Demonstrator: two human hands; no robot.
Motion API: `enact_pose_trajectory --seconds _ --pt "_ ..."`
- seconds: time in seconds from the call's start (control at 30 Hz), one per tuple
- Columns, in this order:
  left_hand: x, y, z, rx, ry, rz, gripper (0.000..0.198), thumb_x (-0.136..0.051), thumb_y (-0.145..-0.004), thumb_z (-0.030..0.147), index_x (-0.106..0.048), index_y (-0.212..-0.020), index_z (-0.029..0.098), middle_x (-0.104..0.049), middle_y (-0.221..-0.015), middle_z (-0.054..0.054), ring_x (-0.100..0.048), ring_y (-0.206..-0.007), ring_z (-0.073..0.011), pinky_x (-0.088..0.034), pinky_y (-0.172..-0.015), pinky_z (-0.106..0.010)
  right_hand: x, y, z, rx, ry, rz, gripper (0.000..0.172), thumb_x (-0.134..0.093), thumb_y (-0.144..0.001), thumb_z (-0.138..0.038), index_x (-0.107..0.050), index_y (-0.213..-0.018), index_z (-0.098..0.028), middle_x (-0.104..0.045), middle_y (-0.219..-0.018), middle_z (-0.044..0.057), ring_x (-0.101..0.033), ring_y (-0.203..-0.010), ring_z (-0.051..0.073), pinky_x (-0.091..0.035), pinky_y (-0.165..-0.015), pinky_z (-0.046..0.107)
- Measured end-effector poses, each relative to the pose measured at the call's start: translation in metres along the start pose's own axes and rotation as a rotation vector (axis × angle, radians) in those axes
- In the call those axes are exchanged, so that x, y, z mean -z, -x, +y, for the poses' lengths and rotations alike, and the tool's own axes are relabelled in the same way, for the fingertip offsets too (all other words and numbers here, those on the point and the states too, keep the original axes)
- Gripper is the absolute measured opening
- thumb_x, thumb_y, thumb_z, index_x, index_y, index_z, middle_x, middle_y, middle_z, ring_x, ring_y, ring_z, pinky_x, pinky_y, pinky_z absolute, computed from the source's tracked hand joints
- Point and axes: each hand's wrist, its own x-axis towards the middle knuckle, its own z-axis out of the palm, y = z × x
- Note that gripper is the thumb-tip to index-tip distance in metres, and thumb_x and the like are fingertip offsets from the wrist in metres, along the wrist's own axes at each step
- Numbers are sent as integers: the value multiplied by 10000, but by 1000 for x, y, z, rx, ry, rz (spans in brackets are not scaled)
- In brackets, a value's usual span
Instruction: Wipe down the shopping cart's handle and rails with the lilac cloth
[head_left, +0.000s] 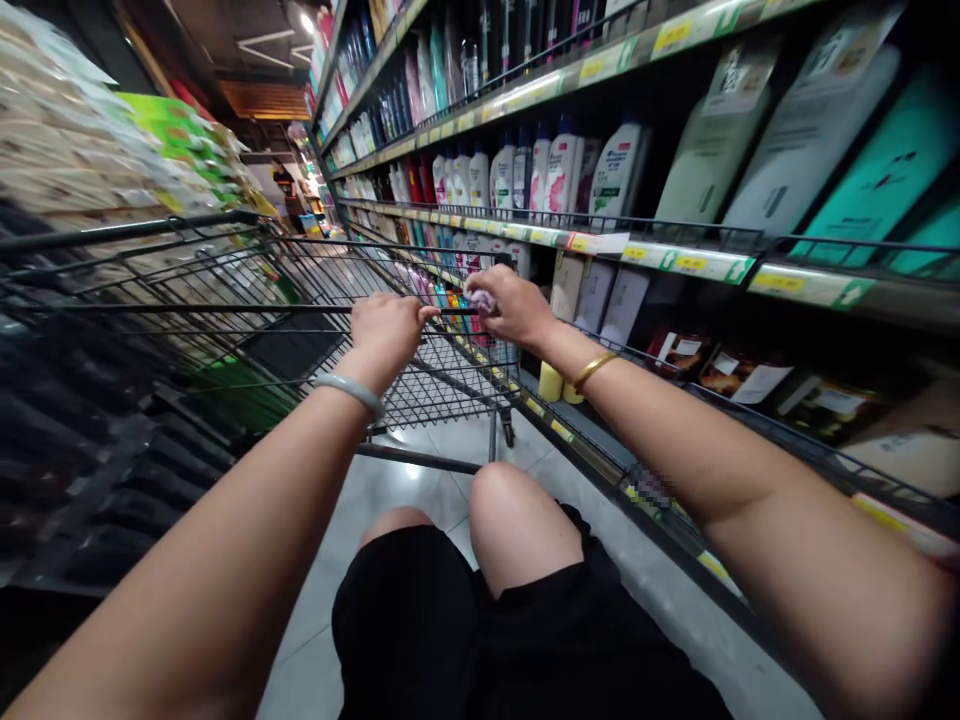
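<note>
A dark wire shopping cart (420,405) stands in front of my knees. My left hand (384,325), with a pale bangle at its wrist, is closed over the cart's dark rail (292,309). Further right along that rail is my right hand (517,305), below a gold bracelet. Its fingers are closed on a crumpled greyish-purple cloth (480,296), which sits against the rail's right end. The palm side of both hands is hidden. Inside the cart, a dark flat panel (292,340) shows behind the wires.
Shelves with shampoo bottles (619,170), large pump bottles (712,140) and boxes (592,295) line the right side. Packaged goods (67,130) are stacked at the left. A cart wheel (508,428) rests on the tiled floor (420,480). A person (285,190) stands far down the aisle.
</note>
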Motion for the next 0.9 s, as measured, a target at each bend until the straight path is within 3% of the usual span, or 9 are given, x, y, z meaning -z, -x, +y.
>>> enact_pose_trajectory --seconds 0.07,0.13,0.27,0.33,0.4,0.5,0.6,0.77,0.9 --pt "1 -4 1 -13 36 -13 705 -191 -1033 614 -731 -1097 164 -751 -1097 -199 -663 -1074 -365 -467 -882 -446 3 -3 13 -77 -21 10 414 -636 -842 -224 -663 -1256 -220 -665 -1212 113 -624 -1039 283 -484 -864 375" --pt "6 -4 -14 -24 48 -15 634 -235 -1038 598 -700 -1172 187 -749 -1148 -168 -660 -1099 -338 -466 -907 -427 4 -7 27 -107 -28 10 385 -635 -839 -253 -676 -1220 -215 -683 -1166 110 -625 -1036 293 -484 -877 387" --pt "22 10 -84 -24 -121 -72 604 -264 -1036 589 -701 -1118 181 -741 -1186 -143 -646 -1135 -320 -410 -1040 -455 7 -17 47 -215 -22 -4 371 -656 -814 -262 -681 -1181 -210 -720 -1086 98 -629 -986 292 -487 -871 401" --pt "29 21 -116 44 -212 -191 614 -263 -1024 608 -711 -1038 189 -756 -1106 -133 -662 -1063 -306 -434 -949 -415 7 -25 42 -323 -23 -36 367 -666 -801 -258 -687 -1164 -205 -732 -1026 98 -637 -926 289 -489 -835 404" --pt "33 30 -132 152 -239 -250 628 -268 -997 659 -713 -1057 220 -758 -1128 -120 -672 -1016 -300 -422 -753 -343 5 -33 26 -351 -61 -64 362 -660 -798 -253 -692 -1155 -203 -739 -1016 95 -646 -907 285 -494 -820 403" --pt "36 37 -126 209 -269 -264 673 -226 -975 701 -715 -1112 259 -764 -1134 -109 -681 -995 -301 -334 -628 -315 1 -40 1 -143 -170 -75 371 -630 -798 -220 -689 -1164 -229 -738 -1124 63 -655 -999 272 -503 -878 394" --pt "40 40 -107 199 -275 -248 723 -184 -962 724 -720 -1070 251 -768 -1069 -129 -687 -959 -310 -305 -599 -318 -2 -40 3 7 -229 -71 407 -621 -780 -203 -684 -1180 -248 -724 -1204 42 -648 -1083 265 -498 -929 379" --pt "47 44 -84 178 -230 -202 735 -191 -964 724 -728 -1004 223 -775 -1047 -136 -694 -934 -310 -307 -589 -325 3 -47 20 -414 -151 -60 254 -660 -754 -275 -692 -1000 -222 -731 -904 66 -650 -834 258 -510 -773 379" --pt "49 48 -74 149 -202 -185 772 -162 -977 719 -734 -955 202 -771 -1018 -168 -705 -950 -344 -365 -609 -347 2 -65 -23 -297 -456 -234 230 -660 -756 -238 -648 -985 -227 -674 -760 20 -598 -661 189 -501 -645 328"
